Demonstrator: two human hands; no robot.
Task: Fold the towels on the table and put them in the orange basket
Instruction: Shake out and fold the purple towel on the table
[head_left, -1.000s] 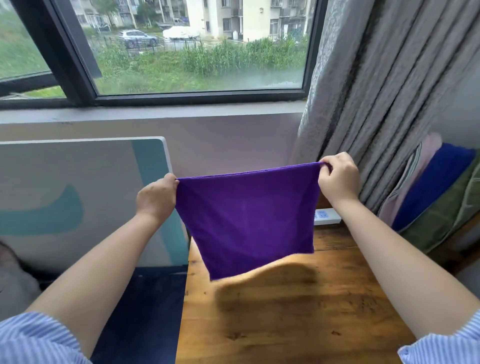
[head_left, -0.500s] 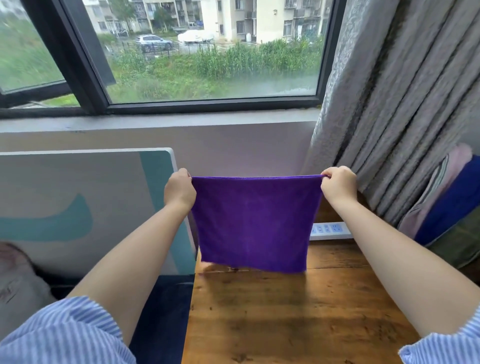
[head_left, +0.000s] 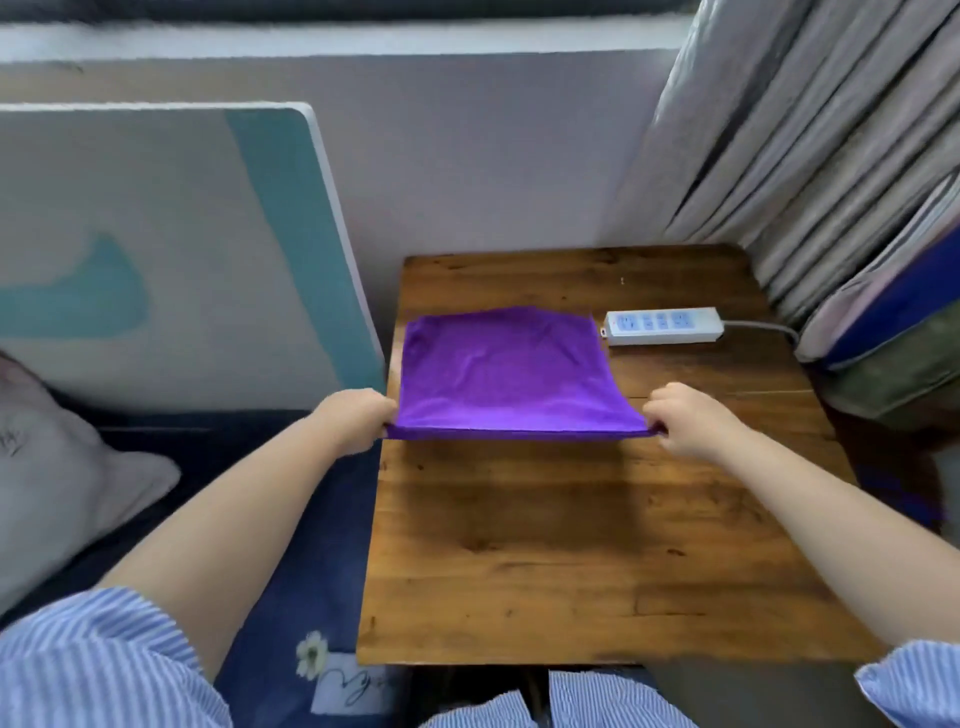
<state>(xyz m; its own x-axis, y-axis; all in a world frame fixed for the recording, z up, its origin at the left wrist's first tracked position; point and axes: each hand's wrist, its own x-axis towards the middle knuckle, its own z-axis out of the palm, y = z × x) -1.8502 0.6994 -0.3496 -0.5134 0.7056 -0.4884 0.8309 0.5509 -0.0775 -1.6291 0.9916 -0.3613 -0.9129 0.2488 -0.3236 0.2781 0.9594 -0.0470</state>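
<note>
A purple towel (head_left: 501, 371) lies spread over the far left part of the wooden table (head_left: 597, 545), its far edge down on the wood. My left hand (head_left: 356, 418) pinches the near left corner just past the table's left edge. My right hand (head_left: 685, 418) pinches the near right corner. The near edge is stretched taut between both hands, slightly above the table. No orange basket is in view.
A white power strip (head_left: 664, 326) with its cable lies on the table just right of the towel. Grey curtains (head_left: 810, 130) and stacked folded fabrics (head_left: 893, 322) stand at the right. A white and teal board (head_left: 171, 249) leans at the left beside a pillow (head_left: 57, 467).
The towel hung upright in the air between my hands; both hands have come down and toward me, laying it flat on the table. The view has tilted down, away from the window.
</note>
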